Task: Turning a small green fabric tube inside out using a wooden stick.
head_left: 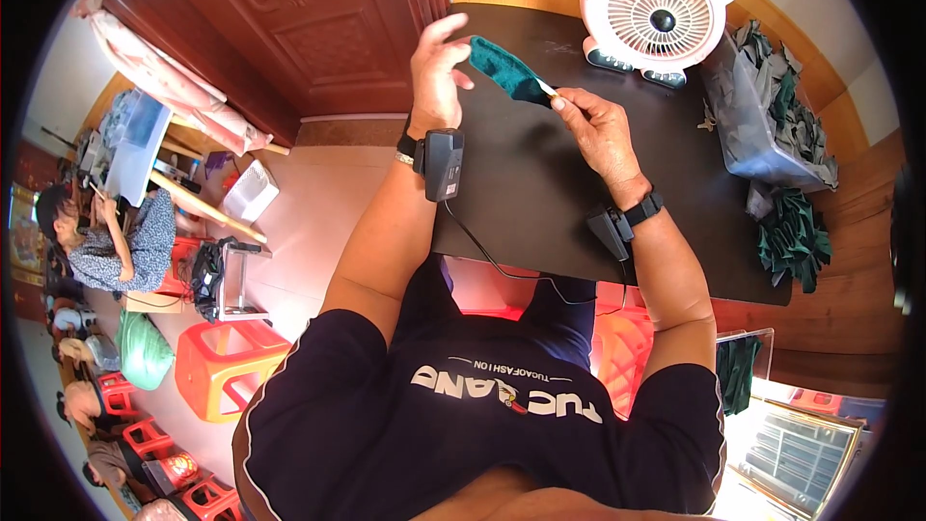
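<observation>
A narrow dark green velvety fabric piece (503,70) is held up over the dark table, slanting down to the right. My right hand (596,130) pinches its lower right end between thumb and fingertips, where a small whitish tip also shows; what that tip belongs to I cannot make out. Beside the upper left end is my left hand (439,77), its fingers spread apart. Whether those fingers touch the fabric is hard to tell. Both wrists wear black strapped devices, and a thin cable runs down from the left one.
On the dark table (521,174) a white fan (661,19) stands at the back right. Right of it, a clear plastic bin (748,125) holds grey and green fabric pieces. A green fabric bundle (793,241) lies nearer. An orange stool (227,367) and seated people are at left.
</observation>
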Demonstrator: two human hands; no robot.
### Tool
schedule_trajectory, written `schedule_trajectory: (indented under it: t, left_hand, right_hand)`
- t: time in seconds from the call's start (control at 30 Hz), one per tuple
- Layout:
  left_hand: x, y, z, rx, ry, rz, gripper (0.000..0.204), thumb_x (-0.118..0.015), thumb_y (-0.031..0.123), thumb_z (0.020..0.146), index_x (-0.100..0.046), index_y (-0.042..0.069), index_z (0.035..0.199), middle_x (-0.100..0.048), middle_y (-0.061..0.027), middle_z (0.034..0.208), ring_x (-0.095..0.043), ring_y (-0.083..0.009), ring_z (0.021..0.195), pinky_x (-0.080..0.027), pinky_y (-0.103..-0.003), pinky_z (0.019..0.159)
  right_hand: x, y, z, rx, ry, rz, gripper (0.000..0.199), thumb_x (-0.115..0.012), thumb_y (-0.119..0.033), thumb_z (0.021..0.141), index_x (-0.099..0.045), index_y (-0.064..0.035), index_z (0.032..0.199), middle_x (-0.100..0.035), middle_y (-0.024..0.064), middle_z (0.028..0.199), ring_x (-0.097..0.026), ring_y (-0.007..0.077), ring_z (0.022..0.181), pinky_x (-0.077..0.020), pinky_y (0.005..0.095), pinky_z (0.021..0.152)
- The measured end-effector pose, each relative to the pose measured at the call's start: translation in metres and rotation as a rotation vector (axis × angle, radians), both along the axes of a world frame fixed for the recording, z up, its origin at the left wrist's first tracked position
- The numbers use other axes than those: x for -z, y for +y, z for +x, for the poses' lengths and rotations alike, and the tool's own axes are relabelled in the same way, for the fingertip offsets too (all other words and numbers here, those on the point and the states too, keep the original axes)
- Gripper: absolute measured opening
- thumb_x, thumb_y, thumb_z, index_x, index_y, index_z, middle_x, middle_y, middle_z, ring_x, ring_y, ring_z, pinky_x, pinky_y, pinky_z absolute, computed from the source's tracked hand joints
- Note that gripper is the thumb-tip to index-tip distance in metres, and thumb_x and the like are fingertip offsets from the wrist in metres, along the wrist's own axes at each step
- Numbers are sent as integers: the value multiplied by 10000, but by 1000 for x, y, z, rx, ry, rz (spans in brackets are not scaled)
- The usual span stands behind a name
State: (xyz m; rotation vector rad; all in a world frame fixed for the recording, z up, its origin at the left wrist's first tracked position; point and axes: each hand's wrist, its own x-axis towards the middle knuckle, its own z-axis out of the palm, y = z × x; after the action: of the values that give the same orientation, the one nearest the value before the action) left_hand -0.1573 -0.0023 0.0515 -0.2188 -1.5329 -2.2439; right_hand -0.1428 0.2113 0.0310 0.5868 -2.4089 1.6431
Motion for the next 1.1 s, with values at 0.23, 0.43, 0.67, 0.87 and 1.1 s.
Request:
schedule_trajectory:
  t: [0.23, 0.43, 0.67, 0.87, 1.1]
  left_hand:
    - [9, -4, -4, 338, -68, 134, 252, -467, 83, 783, -608, -37, 953, -639, -164, 938, -643, -252, 875, -515, -285, 592]
    - [0, 2, 2, 299, -57, 206, 236, -444, 84, 769, -604, -58, 868, -633, -160, 845, -645, -308, 852, -563, -371, 710]
    - [-1, 10, 11, 240, -41, 127, 232, -424, 114, 770, -597, -38, 799, -633, -144, 785, -656, -264, 776, -557, -354, 677]
    - [-8, 7, 12, 159, -4, 153, 255, -428, 135, 796, -603, -47, 828, -636, -142, 796, -655, -249, 762, -556, -349, 671]
    - [0, 10, 9, 188, -49, 140, 244, -453, 124, 797, -595, -53, 888, -634, -143, 872, -636, -217, 739, -565, -366, 690]
  right_hand:
    - [-10, -1, 4, 12, -48, 93, 160, -632, -184, 867, -634, -24, 880, -587, 27, 666, -515, 91, 631, -448, 251, 627]
    - [1, 3, -3, -135, -70, -37, 217, -582, -229, 908, -609, -27, 833, -464, -24, 570, -394, 64, 540, -366, 218, 532]
    - [-1, 2, -1, -368, -348, -166, 267, -536, -266, 937, -621, -44, 816, -416, -42, 550, -358, 45, 517, -314, 208, 498]
    - [-5, -5, 2, -222, -279, -104, 214, -577, -248, 914, -631, -53, 844, -471, -45, 594, -404, 33, 551, -334, 191, 522]
    - [0, -2, -3, -133, -133, -184, 134, -648, -163, 865, -638, -30, 852, -517, -55, 653, -425, 25, 609, -367, 190, 563]
